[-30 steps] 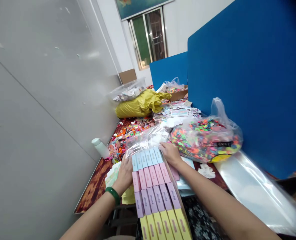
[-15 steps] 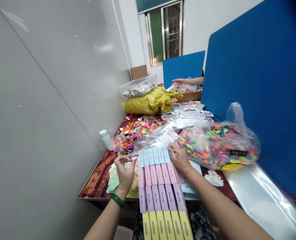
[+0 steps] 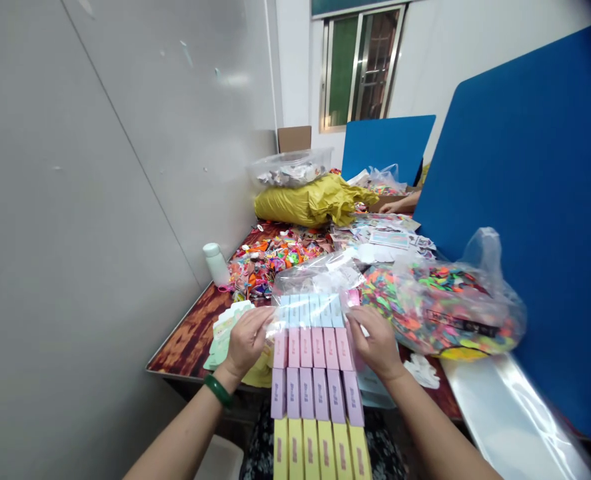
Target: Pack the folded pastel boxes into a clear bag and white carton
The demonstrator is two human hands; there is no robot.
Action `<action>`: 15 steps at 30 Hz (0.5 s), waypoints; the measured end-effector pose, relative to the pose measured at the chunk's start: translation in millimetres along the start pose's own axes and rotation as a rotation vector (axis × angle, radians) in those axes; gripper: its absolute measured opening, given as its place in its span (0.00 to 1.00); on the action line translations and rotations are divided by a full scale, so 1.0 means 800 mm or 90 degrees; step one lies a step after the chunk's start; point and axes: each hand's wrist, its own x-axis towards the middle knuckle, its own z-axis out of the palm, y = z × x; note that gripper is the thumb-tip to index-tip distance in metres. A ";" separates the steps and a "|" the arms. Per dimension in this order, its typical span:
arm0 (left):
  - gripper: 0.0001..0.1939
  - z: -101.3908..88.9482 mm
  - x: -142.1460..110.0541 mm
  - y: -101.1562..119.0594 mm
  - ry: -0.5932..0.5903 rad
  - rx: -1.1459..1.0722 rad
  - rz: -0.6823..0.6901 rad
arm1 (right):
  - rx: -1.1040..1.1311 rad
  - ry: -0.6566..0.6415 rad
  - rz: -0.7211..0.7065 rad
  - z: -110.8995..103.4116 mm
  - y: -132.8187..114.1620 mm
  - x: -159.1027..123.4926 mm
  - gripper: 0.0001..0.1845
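Stacked in rows in front of me are several small boxes (image 3: 318,390), coloured light blue, pink, purple and yellow from far to near. A clear plastic bag (image 3: 315,277) lies over the light blue row at the far end. At the left edge of the bag, my left hand (image 3: 248,337), with a green bangle on its wrist, is closed in a pinch on the film. Opposite it, my right hand (image 3: 378,340) pinches the bag's other edge beside the blue and pink boxes. The lower boxes stick out of the bag toward me.
Colourful small pieces (image 3: 275,260) lie heaped on the table (image 3: 180,340), near a pale bottle (image 3: 216,265). A bag of bright pieces (image 3: 440,300) and clear sleeves (image 3: 510,407) sit right. Blue panels (image 3: 525,200) stand beyond; another person's hand (image 3: 398,205) shows behind them.
The bag's mouth has come down over the light blue end of the boxes. My left hand has closed in on the bag's edge. The other person's hand has moved lower.
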 end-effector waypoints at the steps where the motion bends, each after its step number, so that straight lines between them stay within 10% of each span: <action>1: 0.16 -0.002 -0.005 0.000 -0.003 0.004 0.022 | -0.008 -0.003 -0.013 -0.004 -0.002 -0.004 0.08; 15: 0.14 -0.021 -0.077 0.018 -0.041 0.055 0.128 | -0.144 -0.131 -0.163 -0.035 -0.016 -0.085 0.15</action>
